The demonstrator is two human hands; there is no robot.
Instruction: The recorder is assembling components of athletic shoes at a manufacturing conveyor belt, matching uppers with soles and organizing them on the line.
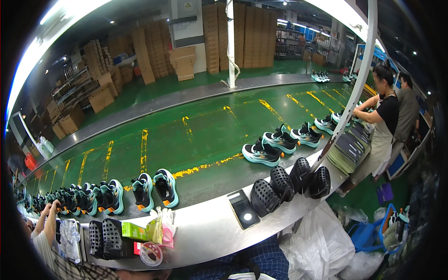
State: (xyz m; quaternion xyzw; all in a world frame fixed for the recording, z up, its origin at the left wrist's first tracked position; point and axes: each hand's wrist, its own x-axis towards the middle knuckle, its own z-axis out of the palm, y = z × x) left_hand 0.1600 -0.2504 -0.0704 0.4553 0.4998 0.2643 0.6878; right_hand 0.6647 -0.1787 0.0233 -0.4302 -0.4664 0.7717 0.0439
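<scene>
Neither of my hands shows in the head view; only my dark plaid shirt point(261, 259) appears at the bottom edge. In front of me runs a metal ledge point(210, 233) along a green conveyor belt point(196, 140). On the ledge lie a dark phone point(243, 208) and several black perforated shoe forms point(289, 182). A pair of black and teal sneakers point(154, 189) stands on the belt to my left. More pairs point(280, 142) stand to my right.
A green box point(134, 231), a tape roll point(151, 254) and white gloves point(163, 217) lie on the ledge at left. A co-worker's hand point(50, 210) reaches in at far left. Two people point(385, 121) stand at right by stacked insoles point(350, 151). White bags point(322, 247) lie below.
</scene>
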